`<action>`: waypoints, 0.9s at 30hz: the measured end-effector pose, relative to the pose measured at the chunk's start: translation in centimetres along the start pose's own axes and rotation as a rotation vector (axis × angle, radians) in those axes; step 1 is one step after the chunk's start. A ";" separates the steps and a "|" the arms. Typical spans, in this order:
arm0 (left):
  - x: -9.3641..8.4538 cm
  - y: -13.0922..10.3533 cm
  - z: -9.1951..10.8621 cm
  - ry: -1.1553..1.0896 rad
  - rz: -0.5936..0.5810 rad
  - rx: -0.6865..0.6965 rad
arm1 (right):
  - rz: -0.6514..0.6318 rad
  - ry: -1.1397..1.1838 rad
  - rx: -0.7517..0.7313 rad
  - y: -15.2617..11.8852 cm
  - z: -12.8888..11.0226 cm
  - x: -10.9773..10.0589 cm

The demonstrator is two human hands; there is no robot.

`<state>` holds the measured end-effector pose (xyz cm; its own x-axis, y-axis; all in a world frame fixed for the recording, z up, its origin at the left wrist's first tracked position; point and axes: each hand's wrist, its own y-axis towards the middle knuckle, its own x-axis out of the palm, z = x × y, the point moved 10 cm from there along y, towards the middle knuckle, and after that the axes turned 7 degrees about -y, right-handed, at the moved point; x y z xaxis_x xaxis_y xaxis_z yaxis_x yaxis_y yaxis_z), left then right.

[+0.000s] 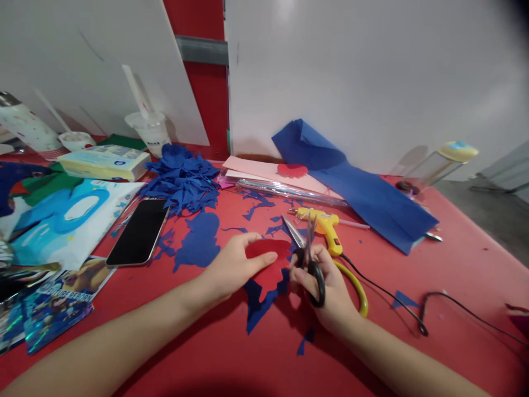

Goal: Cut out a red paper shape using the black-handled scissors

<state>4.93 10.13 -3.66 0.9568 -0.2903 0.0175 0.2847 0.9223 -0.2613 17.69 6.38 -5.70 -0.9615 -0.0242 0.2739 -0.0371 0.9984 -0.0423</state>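
My left hand (237, 264) pinches a red paper cutout (270, 273) with a scalloped edge, thumb on top. Dark blue paper (258, 309) with jagged edges shows beneath the cutout. Black-handled scissors (317, 284) are held in my right hand (326, 286), their blades parted and pointing up and away, just right of the red cutout. A blue paper shape (199, 240) lies flat left of my left hand. Behind the scissors rests a yellow glue gun (324, 223), and a yellow ring-shaped handle (357, 286) is partly hidden by my right hand.
Blue scraps are piled (182, 176) behind a black phone (140, 231). A long blue sheet (363, 193) lies at the back right by pink paper (256, 167) and a red cutout (292, 170). Cups, packets and a bottle (31, 127) stand left; a cord (384, 295) crosses the right.
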 end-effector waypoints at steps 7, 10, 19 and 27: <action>2.2 -0.8 -1.3 0.110 -0.067 0.061 | 0.130 -0.094 -0.002 -0.1 -0.4 -1.0; 2.6 -0.8 -1.8 0.130 -0.087 0.093 | 0.135 -0.113 -0.020 0.1 -0.5 -1.0; 2.9 -1.0 -0.4 0.340 -0.125 0.178 | 0.132 -0.165 -0.059 0.3 -0.5 -1.6; 1.8 -0.4 0.9 0.418 -0.098 0.211 | 0.121 -0.092 0.010 0.8 -0.6 -1.5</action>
<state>6.54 9.46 -2.69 0.8311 -0.4162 -0.3690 0.4196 0.9046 -0.0752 19.26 7.29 -5.57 -0.9800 0.0911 0.1770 0.0781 0.9938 -0.0792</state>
